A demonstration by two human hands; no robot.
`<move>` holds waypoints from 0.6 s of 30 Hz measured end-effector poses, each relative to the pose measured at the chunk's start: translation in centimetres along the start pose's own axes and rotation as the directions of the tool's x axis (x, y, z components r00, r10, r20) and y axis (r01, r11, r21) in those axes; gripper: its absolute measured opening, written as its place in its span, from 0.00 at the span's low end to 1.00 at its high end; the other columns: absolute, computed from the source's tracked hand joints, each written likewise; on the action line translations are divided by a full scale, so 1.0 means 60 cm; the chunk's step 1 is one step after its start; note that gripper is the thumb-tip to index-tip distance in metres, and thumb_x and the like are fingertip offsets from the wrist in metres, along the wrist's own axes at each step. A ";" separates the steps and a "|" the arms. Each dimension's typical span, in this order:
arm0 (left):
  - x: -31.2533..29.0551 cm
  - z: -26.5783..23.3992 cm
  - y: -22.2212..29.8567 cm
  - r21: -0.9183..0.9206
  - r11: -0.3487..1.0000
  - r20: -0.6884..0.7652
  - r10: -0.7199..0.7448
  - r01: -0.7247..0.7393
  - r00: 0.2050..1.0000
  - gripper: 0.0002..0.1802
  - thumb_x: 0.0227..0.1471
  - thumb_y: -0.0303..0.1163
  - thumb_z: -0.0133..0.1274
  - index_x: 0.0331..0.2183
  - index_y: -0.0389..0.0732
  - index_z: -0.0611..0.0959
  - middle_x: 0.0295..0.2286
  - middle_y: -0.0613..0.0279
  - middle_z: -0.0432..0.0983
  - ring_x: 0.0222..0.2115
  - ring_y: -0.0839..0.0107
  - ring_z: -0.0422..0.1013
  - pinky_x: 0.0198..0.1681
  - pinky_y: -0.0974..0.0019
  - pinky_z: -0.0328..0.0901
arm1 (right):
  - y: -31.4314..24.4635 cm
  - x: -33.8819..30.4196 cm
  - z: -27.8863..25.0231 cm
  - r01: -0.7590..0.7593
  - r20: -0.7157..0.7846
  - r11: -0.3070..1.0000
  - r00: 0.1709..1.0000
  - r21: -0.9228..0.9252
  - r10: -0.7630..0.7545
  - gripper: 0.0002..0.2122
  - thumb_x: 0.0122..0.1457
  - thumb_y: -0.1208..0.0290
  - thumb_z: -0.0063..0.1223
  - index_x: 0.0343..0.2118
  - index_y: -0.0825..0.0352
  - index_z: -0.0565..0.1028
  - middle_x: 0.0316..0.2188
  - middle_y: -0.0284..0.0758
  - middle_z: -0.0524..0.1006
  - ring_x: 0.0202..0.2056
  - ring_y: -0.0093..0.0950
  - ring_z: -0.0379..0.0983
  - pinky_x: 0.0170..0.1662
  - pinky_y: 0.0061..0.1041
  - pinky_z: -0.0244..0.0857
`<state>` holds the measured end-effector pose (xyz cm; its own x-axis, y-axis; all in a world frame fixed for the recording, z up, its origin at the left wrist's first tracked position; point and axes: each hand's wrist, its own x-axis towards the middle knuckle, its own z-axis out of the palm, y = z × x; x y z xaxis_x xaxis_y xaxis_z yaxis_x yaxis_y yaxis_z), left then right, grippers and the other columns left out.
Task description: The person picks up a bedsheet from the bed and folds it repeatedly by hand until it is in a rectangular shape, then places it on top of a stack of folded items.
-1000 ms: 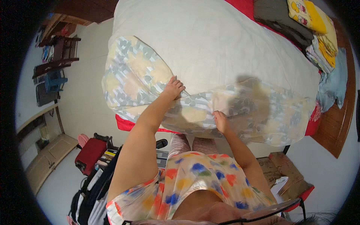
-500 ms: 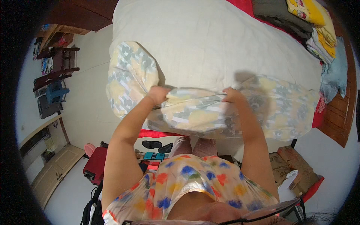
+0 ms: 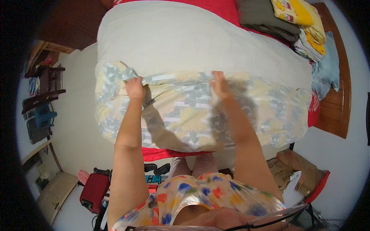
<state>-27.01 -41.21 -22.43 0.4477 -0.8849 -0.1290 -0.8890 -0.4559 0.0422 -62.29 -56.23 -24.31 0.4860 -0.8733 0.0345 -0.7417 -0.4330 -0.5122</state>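
A duvet lies on the bed, its plain white side up over most of its width. Along the near side a patterned part in pale yellow, grey and white is turned over the white. My left hand is closed on the upper edge of this patterned part, near its left end. Farther right, my right hand pinches the same edge, arm stretched forward. Between the two hands the edge runs fairly straight, with creases beside the left one.
Red bedding shows under the duvet's near edge. At the far right lie a dark folded blanket, a yellow folded cloth and a light blue cloth. Cardboard boxes and a red suitcase stand on the floor.
Both hands have moved away from my body, carrying the patterned edge farther over the white side. The patterned band is wider and flatter, and the raised left corner has dropped. The view has shifted.
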 end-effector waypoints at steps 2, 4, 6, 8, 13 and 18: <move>-0.003 0.017 0.024 -0.012 1.000 -0.136 -0.017 0.016 0.991 0.24 0.38 0.34 0.53 0.42 0.49 0.69 0.41 0.58 0.65 0.45 0.58 0.59 0.46 0.53 0.53 | 0.008 -0.020 0.013 -0.081 0.043 0.995 0.996 0.056 0.078 0.21 0.42 0.72 0.55 0.42 0.63 0.67 0.44 0.42 0.63 0.45 0.39 0.62 0.46 0.34 0.57; -0.035 0.016 0.049 -0.017 0.998 -0.263 -0.056 0.053 0.963 0.29 0.39 0.36 0.53 0.47 0.51 0.66 0.46 0.58 0.61 0.49 0.58 0.54 0.50 0.50 0.48 | 0.006 -0.046 0.007 0.005 0.043 0.996 0.999 -0.086 -0.001 0.25 0.44 0.68 0.55 0.48 0.62 0.62 0.52 0.41 0.56 0.51 0.38 0.55 0.53 0.38 0.49; -0.084 -0.004 0.100 -0.019 0.986 -0.198 0.159 -0.166 0.967 0.35 0.40 0.39 0.52 0.52 0.54 0.60 0.52 0.57 0.50 0.54 0.54 0.43 0.53 0.44 0.41 | 0.034 -0.070 -0.012 0.027 0.017 0.993 1.000 -0.115 -0.025 0.28 0.44 0.62 0.55 0.51 0.55 0.60 0.54 0.37 0.53 0.55 0.34 0.49 0.53 0.51 0.42; -0.152 -0.011 0.134 -0.097 0.966 -0.018 0.240 -0.241 0.971 0.39 0.37 0.45 0.55 0.53 0.58 0.58 0.55 0.56 0.42 0.56 0.52 0.38 0.52 0.39 0.38 | 0.045 -0.095 -0.036 -0.196 0.067 0.860 0.964 -0.470 0.256 0.30 0.46 0.53 0.51 0.54 0.49 0.56 0.57 0.36 0.47 0.58 0.37 0.41 0.51 0.54 0.42; -0.223 0.037 0.105 0.081 0.946 0.475 -0.314 0.315 0.822 0.53 0.30 0.55 0.58 0.55 0.67 0.46 0.57 0.56 0.27 0.56 0.46 0.31 0.51 0.35 0.38 | 0.113 -0.154 -0.046 -0.115 0.380 0.870 0.866 -0.478 0.324 0.35 0.45 0.49 0.49 0.57 0.50 0.49 0.59 0.38 0.40 0.58 0.47 0.35 0.52 0.51 0.44; -0.195 0.066 0.085 0.116 0.902 0.611 -0.394 0.415 0.687 0.58 0.27 0.58 0.59 0.55 0.69 0.40 0.56 0.55 0.24 0.56 0.45 0.28 0.49 0.34 0.41 | 0.065 -0.120 -0.015 -0.075 0.498 0.806 0.751 -0.588 0.433 0.38 0.45 0.46 0.48 0.56 0.59 0.50 0.58 0.44 0.41 0.57 0.47 0.38 0.51 0.47 0.48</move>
<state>-37.19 -32.82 -24.65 0.5994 -0.3695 -0.7101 -0.6274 -0.7678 -0.1301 -69.11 -51.83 -25.81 0.2743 -0.7324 -0.6231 -0.9056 -0.4147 0.0889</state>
